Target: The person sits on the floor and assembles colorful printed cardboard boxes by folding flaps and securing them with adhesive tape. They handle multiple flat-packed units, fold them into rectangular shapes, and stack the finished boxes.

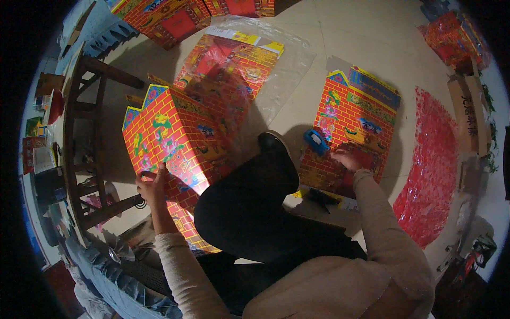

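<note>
A folded cardboard house, printed with red bricks, flowers and a blue-edged gable, stands tilted beside my left leg. My left hand is closed on its left edge, the thumb on the printed face. To the right, a flat sheet of matching brick-printed cardboard lies on the floor. Over its lower part is my right hand, fingers stretched out to the left and nothing visible in them. Just beyond those fingertips rests a small blue object with a white patch; its kind is unclear.
Beyond my knee, more printed cardboard lies under clear plastic wrap. A dark wooden stool frame stands at the left. On the right are a shiny red sheet and a brown carton. A black tool lies near my thigh.
</note>
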A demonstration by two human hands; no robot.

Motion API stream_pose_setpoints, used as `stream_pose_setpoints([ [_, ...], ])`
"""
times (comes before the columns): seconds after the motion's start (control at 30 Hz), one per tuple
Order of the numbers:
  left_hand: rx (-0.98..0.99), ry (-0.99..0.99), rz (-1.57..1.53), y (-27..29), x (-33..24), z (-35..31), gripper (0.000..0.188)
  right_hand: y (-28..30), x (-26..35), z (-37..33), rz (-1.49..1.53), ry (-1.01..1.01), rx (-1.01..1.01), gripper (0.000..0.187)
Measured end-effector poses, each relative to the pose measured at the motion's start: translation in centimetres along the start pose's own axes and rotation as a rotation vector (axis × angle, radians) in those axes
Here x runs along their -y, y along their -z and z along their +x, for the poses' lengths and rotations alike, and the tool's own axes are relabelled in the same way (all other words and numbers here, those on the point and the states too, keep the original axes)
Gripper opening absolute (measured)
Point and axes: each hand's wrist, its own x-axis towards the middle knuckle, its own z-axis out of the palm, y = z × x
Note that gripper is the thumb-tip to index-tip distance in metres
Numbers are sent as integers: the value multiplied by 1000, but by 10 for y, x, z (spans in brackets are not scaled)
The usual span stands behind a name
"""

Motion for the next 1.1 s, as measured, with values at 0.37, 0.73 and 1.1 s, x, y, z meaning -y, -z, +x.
stream_pose_setpoints([
  [0.37, 22, 40, -76, -6, 2, 2, 103, -6, -16, 23, -252, -42, -12, 41],
  [0.73, -2, 153, 19, 15, -34, -22, 102, -47, 33, -44, -155, 99, 173, 19],
  [1.1, -84, 110, -12, 8, -29, -33, 106, -186, 404, -58, -269, 948, 349, 15],
])
